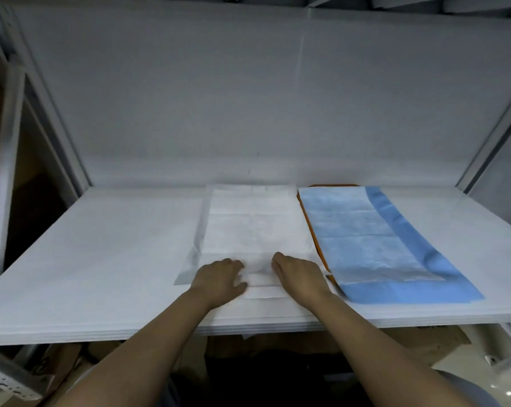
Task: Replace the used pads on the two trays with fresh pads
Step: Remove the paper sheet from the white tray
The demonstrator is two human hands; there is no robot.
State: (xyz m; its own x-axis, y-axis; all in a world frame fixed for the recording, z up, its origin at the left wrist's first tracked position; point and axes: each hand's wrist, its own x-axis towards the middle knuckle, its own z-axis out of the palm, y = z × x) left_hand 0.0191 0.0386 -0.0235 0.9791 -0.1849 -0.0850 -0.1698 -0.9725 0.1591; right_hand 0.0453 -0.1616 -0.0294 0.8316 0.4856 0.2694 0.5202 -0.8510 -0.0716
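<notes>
A white pad [248,224] lies spread flat in the middle of the white table; whatever is under it is hidden. My left hand [219,277] and my right hand [298,274] sit close together at its near edge. Both have their fingers curled down onto the pad, pinching a slightly bunched fold between them. To the right, a blue pad [366,236] with a darker blue border covers an orange tray [316,239], of which only the left rim and far corner show.
The white table [101,259] has bare surface left of the white pad and right of the blue pad. A grey back wall [248,98] and slanted metal frame posts [489,142] enclose the bench. Cardboard boxes sit below the front edge.
</notes>
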